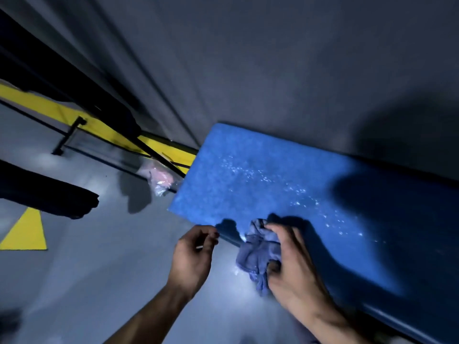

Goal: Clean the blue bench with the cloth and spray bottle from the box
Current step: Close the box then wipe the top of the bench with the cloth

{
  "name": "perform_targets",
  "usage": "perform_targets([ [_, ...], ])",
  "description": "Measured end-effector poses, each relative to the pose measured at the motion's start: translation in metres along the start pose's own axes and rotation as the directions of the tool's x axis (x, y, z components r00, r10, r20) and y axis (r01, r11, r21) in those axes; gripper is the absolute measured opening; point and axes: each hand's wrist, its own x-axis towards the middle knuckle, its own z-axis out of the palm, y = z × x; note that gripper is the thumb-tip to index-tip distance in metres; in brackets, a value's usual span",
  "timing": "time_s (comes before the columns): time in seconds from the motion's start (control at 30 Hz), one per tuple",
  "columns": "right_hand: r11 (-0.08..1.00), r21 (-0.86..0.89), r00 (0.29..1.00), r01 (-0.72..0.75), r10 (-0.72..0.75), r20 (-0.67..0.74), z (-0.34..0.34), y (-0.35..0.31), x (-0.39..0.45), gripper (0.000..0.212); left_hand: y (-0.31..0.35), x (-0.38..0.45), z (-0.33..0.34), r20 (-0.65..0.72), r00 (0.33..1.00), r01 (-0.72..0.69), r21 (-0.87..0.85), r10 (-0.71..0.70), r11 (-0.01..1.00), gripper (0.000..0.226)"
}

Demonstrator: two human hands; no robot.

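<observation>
Spray droplets already speckle the blue desk [260,170], unwiped. The right hand [295,264] grips the bunched cloth [258,254] at its near edge; left hand [191,256] loosely curled (seemingly empty). Wiping remains.

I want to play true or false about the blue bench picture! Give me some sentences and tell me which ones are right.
1. The right hand grips a crumpled cloth. True.
2. The cloth is bright red. False: it is a pale blue-purple.
3. The blue bench has shiny wet droplets on it. True.
4. The left hand holds the spray bottle. False: no spray bottle shows; the left hand's fingers are curled, apparently around something small and thin.
5. The cloth lies in the middle of the bench. False: it is at the bench's near edge, in the hand.
</observation>
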Motion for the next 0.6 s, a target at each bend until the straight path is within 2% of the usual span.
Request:
perform_targets([
  [0.03, 1.0, 0.027, 1.0, -0.011, 0.011, -0.009, 0.011, -0.006, 0.013, 0.074, 0.002, 0.017, -0.01, -0.003, 1.0, -0.001, -0.007, 0.001, 1.0, 0.021],
  [0.1, 0.999, -0.032, 0.999, 0.026, -0.026, -0.026, 0.034, -0.03, 0.04, 0.079, 0.006, 0.05, -0.027, 0.013, 1.0, 0.027, -0.046, -0.027, 0.999, 0.018],
  [0.17, 0.999, -0.045, 0.998, 0.032, -0.034, -0.059, 0.059, -0.036, 0.067, 0.087, 0.011, 0.078, -0.035, 0.136, 0.987, 0.111, -0.178, -0.087, 0.978, 0.011],
  [0.2, 0.998, -0.058, 0.998, 0.038, -0.041, -0.049, 0.071, -0.039, 0.078, 0.085, 0.013, 0.089, -0.037, 0.229, 0.969, 0.149, -0.23, -0.096, 0.962, 0.015],
  [0.27, 0.988, -0.115, 0.989, 0.104, -0.115, -0.096, 0.095, -0.045, 0.1, 0.07, 0.014, 0.11, -0.036, 0.351, 0.936, 0.129, -0.29, -0.02, 0.948, 0.023],
  [0.33, 0.968, -0.214, 0.966, 0.13, -0.172, -0.193, 0.117, -0.045, 0.118, 0.066, 0.002, 0.13, -0.033, 0.358, 0.933, 0.095, -0.323, 0.029, 0.942, 0.016],
  [0.4, 0.947, -0.282, 0.951, 0.152, -0.218, -0.22, 0.136, -0.041, 0.123, 0.067, -0.01, 0.148, -0.038, 0.371, 0.928, 0.103, -0.359, 0.041, 0.928, 0.022],
  [0.5, 0.889, -0.423, 0.959, 0.174, -0.251, -0.133, 0.151, -0.026, 0.129, 0.081, -0.029, 0.177, -0.051, 0.359, 0.93, 0.041, -0.3, 0.073, 0.953, 0.023],
  [0.6, 0.822, -0.546, 0.981, 0.164, -0.192, 0.005, 0.163, -0.009, 0.127, 0.087, -0.039, 0.186, -0.061, 0.36, 0.925, -0.114, -0.045, 0.123, 0.992, 0.028],
])
